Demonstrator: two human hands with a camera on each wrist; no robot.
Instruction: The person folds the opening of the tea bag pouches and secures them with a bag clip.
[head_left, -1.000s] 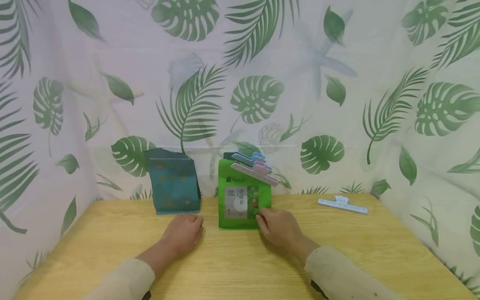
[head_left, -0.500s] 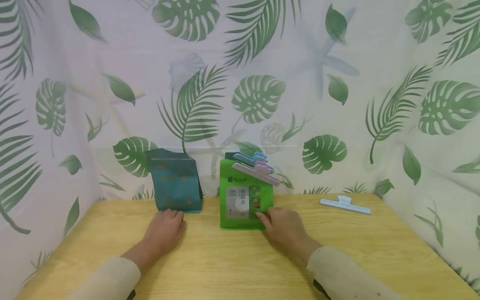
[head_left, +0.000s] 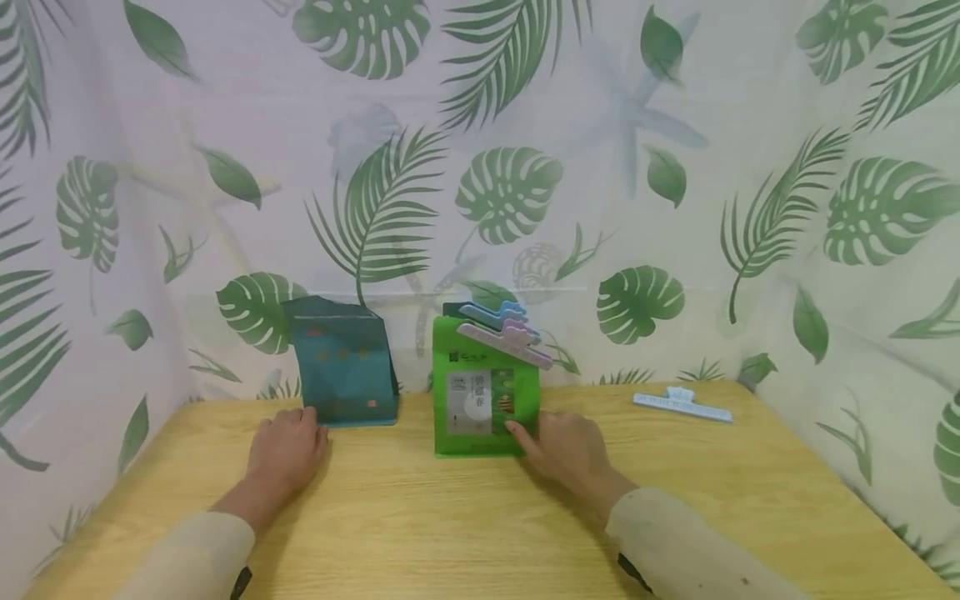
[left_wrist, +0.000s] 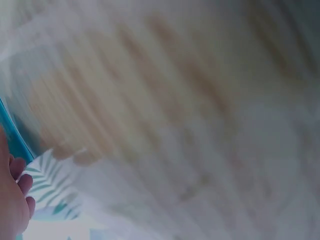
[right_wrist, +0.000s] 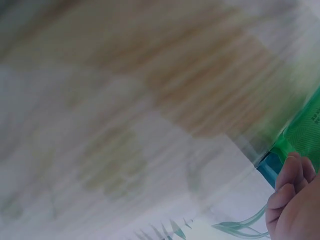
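A green tea bag [head_left: 450, 446] with a pale label stands upright mid-table. My right hand [head_left: 573, 454] grips its lower right edge, thumb on the front; in the right wrist view the fingers [right_wrist: 285, 195] curl beside the green side. Slanting across the bag's upper right are a lilac sealing clip [head_left: 498, 340] and a blue sealing clip [head_left: 491, 315]. Behind it shows the dark top of another teal bag [head_left: 452, 309]. To the left stands a teal bag [head_left: 345, 375], its top slumped. My left hand [head_left: 285, 454] is at its lower left corner; whether it touches is unclear.
A pale blue sealing clip [head_left: 681, 403] lies on the wooden table [head_left: 420, 533] at the right, near the back edge. A leaf-patterned cloth [head_left: 510, 100] closes off the back and both sides.
My left hand has moved left, from in front of the teal bag's right side to its lower left corner. The right hand stays at the green bag's edge.
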